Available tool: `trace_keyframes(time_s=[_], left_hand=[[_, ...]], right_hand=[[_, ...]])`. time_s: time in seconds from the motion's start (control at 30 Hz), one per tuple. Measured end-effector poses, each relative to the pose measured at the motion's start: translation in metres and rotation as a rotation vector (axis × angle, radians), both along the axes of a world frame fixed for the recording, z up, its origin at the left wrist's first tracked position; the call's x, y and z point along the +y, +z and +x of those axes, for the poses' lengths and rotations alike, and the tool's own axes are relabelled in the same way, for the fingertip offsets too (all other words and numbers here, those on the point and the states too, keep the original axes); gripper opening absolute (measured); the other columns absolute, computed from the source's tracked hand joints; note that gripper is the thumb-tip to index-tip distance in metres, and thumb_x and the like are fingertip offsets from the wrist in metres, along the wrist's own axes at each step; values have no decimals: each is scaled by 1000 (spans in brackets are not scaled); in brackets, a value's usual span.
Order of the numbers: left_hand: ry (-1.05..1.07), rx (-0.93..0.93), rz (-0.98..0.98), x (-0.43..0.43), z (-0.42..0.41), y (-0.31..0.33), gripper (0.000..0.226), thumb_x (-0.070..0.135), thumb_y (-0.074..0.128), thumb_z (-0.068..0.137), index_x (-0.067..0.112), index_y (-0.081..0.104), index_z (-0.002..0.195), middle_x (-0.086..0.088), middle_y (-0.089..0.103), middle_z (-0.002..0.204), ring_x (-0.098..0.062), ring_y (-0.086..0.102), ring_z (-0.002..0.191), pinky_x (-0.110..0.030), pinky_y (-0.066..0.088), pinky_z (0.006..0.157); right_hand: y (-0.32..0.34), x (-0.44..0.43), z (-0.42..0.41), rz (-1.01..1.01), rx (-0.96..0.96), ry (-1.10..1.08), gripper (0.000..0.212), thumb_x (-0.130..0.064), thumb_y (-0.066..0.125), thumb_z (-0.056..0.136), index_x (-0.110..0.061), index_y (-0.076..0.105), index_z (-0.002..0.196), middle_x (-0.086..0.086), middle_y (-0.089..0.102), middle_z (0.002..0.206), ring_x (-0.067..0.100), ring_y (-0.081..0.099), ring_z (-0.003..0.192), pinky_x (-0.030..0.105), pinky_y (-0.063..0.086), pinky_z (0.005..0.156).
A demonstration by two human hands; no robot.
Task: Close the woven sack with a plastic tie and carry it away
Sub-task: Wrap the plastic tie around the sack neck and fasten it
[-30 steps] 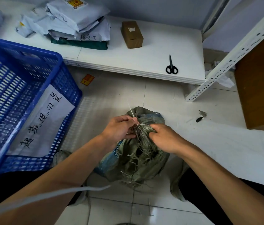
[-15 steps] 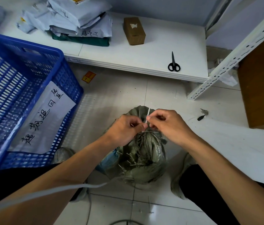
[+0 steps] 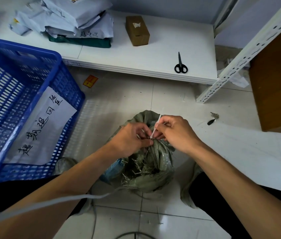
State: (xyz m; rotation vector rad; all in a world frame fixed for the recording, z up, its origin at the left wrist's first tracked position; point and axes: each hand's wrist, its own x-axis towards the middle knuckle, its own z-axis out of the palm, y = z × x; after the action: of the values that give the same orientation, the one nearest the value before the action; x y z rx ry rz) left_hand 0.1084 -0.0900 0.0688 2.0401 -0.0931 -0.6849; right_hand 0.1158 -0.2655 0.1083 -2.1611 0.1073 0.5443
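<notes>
A grey-green woven sack point(image 3: 151, 167) stands on the tiled floor between my knees, its frayed mouth bunched together at the top. A thin white plastic tie point(image 3: 155, 128) runs around that gathered neck, its free tail sticking up and away. My right hand point(image 3: 176, 132) pinches the tail between thumb and fingers. My left hand point(image 3: 130, 139) grips the bunched neck just beside the tie's head. The loop itself is hidden between my fingers.
A large blue plastic crate point(image 3: 20, 107) with a handwritten paper label sits at the left. A low white shelf point(image 3: 162, 54) behind the sack carries black scissors point(image 3: 180, 65), a small cardboard box point(image 3: 137, 31) and stacked parcels point(image 3: 77, 19). A wooden cabinet point(image 3: 277, 80) stands at right.
My right hand left the sack's neck, rose and took the tie's tail, now drawing it up and to the right. My left hand kept its hold on the neck.
</notes>
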Motion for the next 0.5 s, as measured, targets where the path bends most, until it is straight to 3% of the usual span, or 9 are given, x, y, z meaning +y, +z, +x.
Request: trace_keyframes(time_s=[0.1,0.2,0.27,0.4,0.5], left_hand=[[21,68,-66,0,-3,-1,17,21,78,86,23,66,98,1,75,90,-11,74,67,-17,57,59],[67,43,-127,2,-3,-4,4,31,71,92,29,71,95,-1,76,91,-37,73,80,-51,61,78],[63,-12,-106,4,-4,-5,4,36,68,93,34,71,94,5,75,91,-44,70,80,-59,59,74],[35,-67,-35,4,-3,-1,5,34,68,93,32,72,96,12,74,89,-38,71,77,-55,59,72],[23,-73,-24,5,-2,-2,5,33,69,93,32,73,96,12,73,88,-34,71,73,-51,60,69]], right_hand=[[-1,0,0,-12,4,-5,24,-22,60,99,-22,69,77,-5,78,75,8,75,74,41,60,86],[-1,-2,2,-20,-1,-42,22,-23,61,98,-24,71,78,-8,77,75,10,74,78,44,59,87],[0,-1,2,-10,3,-65,22,-24,61,97,-25,71,78,-7,77,75,11,75,75,45,60,85],[-2,5,-2,-42,-71,-53,21,-26,59,95,-25,69,77,-1,75,75,20,74,73,50,60,78],[-3,5,-3,-9,-72,-92,20,-21,57,98,-22,66,80,0,74,76,17,75,68,49,61,76]])
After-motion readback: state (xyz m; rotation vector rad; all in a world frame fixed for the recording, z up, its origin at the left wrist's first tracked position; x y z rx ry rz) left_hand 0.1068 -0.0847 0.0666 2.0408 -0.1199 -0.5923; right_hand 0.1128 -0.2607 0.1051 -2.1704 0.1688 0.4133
